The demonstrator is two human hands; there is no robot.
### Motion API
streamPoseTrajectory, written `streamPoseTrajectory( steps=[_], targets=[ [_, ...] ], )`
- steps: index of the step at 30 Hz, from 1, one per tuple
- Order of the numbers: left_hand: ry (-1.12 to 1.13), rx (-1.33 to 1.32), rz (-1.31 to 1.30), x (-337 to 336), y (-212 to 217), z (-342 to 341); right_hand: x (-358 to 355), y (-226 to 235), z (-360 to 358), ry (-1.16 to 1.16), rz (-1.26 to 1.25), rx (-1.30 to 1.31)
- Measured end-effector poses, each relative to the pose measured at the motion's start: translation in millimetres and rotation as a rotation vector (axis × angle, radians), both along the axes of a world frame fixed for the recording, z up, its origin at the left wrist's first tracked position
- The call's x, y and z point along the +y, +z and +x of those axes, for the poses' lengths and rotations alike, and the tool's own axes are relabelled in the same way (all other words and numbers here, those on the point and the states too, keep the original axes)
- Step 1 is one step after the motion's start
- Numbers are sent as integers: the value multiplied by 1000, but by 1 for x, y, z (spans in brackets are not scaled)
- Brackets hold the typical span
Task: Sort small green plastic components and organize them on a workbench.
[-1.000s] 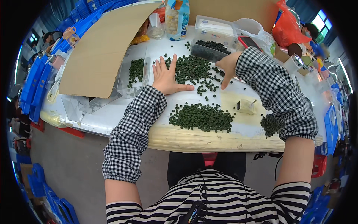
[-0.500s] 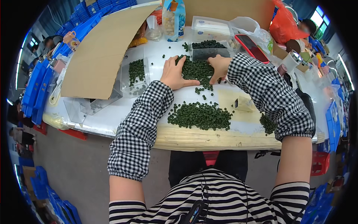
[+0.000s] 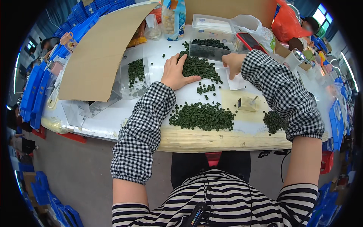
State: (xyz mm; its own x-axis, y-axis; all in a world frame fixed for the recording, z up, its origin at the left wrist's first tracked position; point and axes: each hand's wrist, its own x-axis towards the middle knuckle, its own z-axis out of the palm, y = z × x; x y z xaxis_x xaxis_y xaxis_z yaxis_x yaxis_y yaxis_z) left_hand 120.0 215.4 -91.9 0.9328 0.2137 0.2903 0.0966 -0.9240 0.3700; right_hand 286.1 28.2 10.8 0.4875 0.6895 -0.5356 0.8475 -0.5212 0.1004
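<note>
My left hand (image 3: 176, 73) lies open, fingers spread and thumb stretched to the right, along the left edge of the far pile of small dark-green pellets (image 3: 199, 68). To the right of that pile, clear of it, is my right hand (image 3: 234, 63), its fingers bent and the thumb apart from them. A white sheet (image 3: 237, 82) lies under and in front of its thumb. Behind the pile sits a clear plastic box (image 3: 210, 51) with more pellets in it. A second pellet pile (image 3: 202, 116) is nearer to me. Checked sleeves cover both forearms.
A clear tray (image 3: 126, 85) with pellets stands at left beside a large cardboard sheet (image 3: 92, 56). A small beige block (image 3: 247, 104) and a small pellet heap (image 3: 273, 121) lie at right. A red-edged phone (image 3: 249, 41), plastic bags and a snack pouch (image 3: 173, 20) are farther back.
My right hand has moved right, away from the far pile, and its fingers have bent in. The white sheet now shows below it. My left hand has stayed by the pile.
</note>
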Motion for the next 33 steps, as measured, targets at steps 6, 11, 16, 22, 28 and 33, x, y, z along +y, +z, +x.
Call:
streamPoseTrajectory(
  steps=[6, 11, 16, 22, 28, 33],
  targets=[
    [5, 28, -7, -5, 5, 0, -24, -27, 34, 100, 238, 23],
    [0, -9, -46, 0, -1, 1, -23, -26, 32, 174, 265, -63],
    [-4, -26, -55, 1, -3, 2, -32, -17, 27, 189, 277, -187],
    [-1, -25, -72, 0, -2, 2, -43, -16, 29, 204, 295, -145],
    [-5, -28, -72, 0, -2, 1, -52, -17, 39, 193, 363, -133],
    [1, -27, -68, 1, -3, 1, -56, 1, 34, 133, 328, -212]
  ],
)
